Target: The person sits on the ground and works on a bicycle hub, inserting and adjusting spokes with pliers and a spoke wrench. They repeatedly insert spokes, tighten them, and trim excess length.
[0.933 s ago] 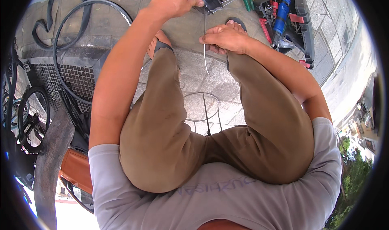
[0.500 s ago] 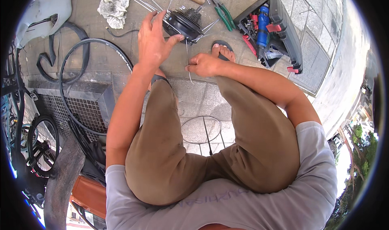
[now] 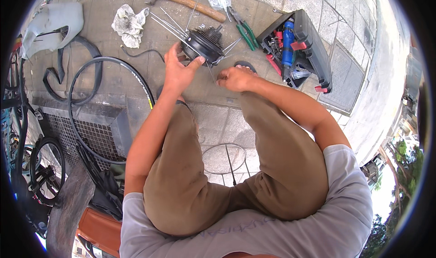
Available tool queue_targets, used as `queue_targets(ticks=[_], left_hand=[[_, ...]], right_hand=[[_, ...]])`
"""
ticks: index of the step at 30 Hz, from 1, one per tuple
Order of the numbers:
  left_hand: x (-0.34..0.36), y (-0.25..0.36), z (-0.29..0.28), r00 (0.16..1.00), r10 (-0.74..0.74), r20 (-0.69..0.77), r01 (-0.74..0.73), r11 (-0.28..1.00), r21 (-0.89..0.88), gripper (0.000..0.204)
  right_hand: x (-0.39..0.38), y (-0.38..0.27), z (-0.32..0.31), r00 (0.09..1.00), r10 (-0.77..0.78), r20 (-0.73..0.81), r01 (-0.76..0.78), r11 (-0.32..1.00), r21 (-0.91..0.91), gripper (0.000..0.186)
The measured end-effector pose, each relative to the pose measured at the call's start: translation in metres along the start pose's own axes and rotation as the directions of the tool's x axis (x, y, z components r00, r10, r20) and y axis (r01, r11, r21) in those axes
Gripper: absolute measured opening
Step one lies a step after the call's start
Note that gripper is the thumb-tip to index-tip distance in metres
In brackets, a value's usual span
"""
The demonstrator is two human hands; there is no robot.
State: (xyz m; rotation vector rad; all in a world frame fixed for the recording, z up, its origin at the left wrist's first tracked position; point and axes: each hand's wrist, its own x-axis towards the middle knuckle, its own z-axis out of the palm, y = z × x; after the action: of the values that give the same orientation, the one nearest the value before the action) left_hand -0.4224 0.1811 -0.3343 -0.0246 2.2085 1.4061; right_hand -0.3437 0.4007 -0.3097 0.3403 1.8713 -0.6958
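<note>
A black wheel hub (image 3: 194, 46) with a stack of sprockets lies on the ground in front of me, thin metal spokes (image 3: 167, 25) fanning out from it. My left hand (image 3: 178, 72) grips the hub's near left side, its thumb at the near rim and its fingers curled round the left edge. From that rim a single spoke (image 3: 210, 70) runs down toward my right hand (image 3: 237, 79). The right fingertips are pinched together at the spoke's lower end, just in front of my right foot.
Beyond the hub are a wooden-handled hammer (image 3: 193, 6), a crumpled white rag (image 3: 129, 26) and green-handled cutters (image 3: 248, 36). An open black toolbox (image 3: 313, 49) stands right. Left are a bare rim (image 3: 71, 94), a black inner tube (image 3: 97, 71) and a grate (image 3: 81, 135). A wire stand (image 3: 230, 162) sits between my legs.
The left fingers have come down from the spokes onto the hub's side. My right hand has shifted slightly relative to the spoke, whose tail no longer hangs below it. The whole view has shifted.
</note>
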Motion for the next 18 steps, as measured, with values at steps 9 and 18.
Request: queue_targets(ticks=[9,18], left_hand=[[-0.001,0.000,0.000,1.000,-0.017,0.011,0.016,1.000,0.009,0.098],[0.001,-0.007,-0.001,1.000,-0.014,0.003,0.014,1.000,-0.005,0.102]], right_hand=[[-0.017,-0.011,-0.089,0.987,-0.160,0.016,0.146,0.935,0.322,0.039],[0.018,-0.026,-0.108,0.957,-0.107,-0.270,0.176,0.953,0.246,0.035]])
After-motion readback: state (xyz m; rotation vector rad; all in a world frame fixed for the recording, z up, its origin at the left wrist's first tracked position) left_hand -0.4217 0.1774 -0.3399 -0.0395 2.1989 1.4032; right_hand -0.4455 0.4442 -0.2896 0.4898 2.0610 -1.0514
